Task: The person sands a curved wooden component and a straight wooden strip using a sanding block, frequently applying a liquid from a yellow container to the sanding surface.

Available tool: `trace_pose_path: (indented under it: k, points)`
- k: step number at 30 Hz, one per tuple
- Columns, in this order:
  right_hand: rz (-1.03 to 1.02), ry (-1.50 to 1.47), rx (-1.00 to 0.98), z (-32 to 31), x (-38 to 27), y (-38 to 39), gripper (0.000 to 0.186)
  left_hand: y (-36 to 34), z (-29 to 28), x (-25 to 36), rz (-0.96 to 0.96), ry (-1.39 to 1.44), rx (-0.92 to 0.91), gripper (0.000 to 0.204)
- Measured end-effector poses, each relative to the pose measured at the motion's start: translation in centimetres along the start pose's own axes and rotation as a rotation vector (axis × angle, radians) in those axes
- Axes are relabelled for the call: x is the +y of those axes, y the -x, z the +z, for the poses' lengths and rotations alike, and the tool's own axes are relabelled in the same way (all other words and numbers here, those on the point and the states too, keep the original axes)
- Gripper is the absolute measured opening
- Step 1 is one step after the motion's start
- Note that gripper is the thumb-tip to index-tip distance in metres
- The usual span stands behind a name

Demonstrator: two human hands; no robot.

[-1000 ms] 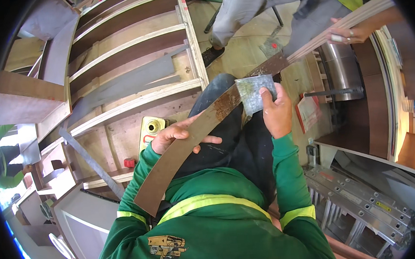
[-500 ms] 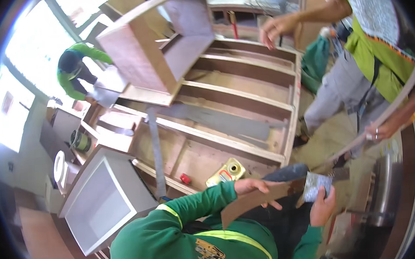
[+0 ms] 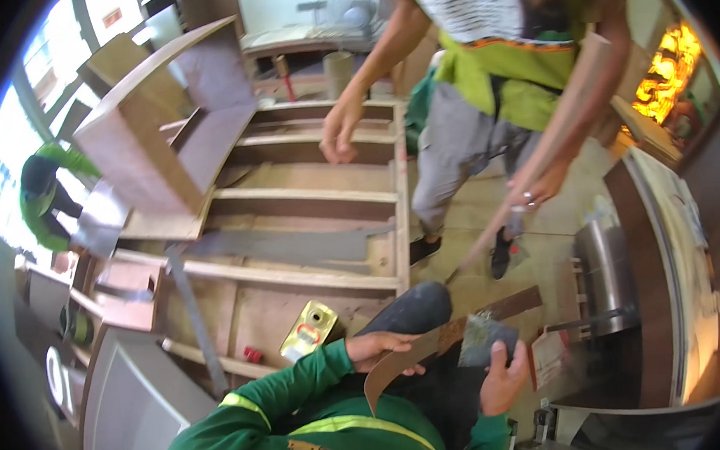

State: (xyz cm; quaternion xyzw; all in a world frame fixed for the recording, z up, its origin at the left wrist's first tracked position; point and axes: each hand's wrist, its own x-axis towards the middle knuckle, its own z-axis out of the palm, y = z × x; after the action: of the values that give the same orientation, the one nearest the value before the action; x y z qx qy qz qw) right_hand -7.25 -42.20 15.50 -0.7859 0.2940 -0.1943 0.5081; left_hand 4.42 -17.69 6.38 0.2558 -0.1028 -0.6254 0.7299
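Steadying the brown strip [image 3: 421, 351] over the lap [image 3: 428, 392], head view, the left hand [image 3: 376, 347] curls round it! The right hand [image 3: 502, 379] pinches a grey square [image 3: 477, 346] over it, contact unclear. Best, I'd say: firm support, square flat, even pressure. Gold tin [image 3: 308, 332] and red cap [image 3: 253, 354] lie leftward; a co-worker's [image 3: 445, 137] long strip [image 3: 529, 161] dips toward the knee [image 3: 418, 305], crowding ahead.

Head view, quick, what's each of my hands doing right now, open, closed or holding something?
Left hand: closed, holding the curved brown strip.
Right hand: closed, holding the flat greyish sheet, thumb on top.
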Motion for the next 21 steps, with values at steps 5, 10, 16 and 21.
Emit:
trace_pose_path:
  k: [5,10,16,21]
  points:
    - [-0.063,-0.185,-0.018,-0.5,0.8,2.5,0.026,-3.3,-1.1,-0.8,-0.108,-0.009,-0.041,0.067]
    - [-0.095,-0.230,-0.028,0.7,0.1,4.2,0.026,-4.8,0.5,-1.5,-0.139,0.038,-0.084,0.056]
    - [-0.172,-0.220,-0.095,1.5,-1.8,5.0,0.024,-6.4,0.7,-3.8,-0.130,-0.123,-0.163,0.045]
    - [-0.156,-0.178,-0.110,1.9,-2.5,5.9,0.017,-6.7,-0.2,-5.0,-0.173,-0.084,-0.118,0.040]
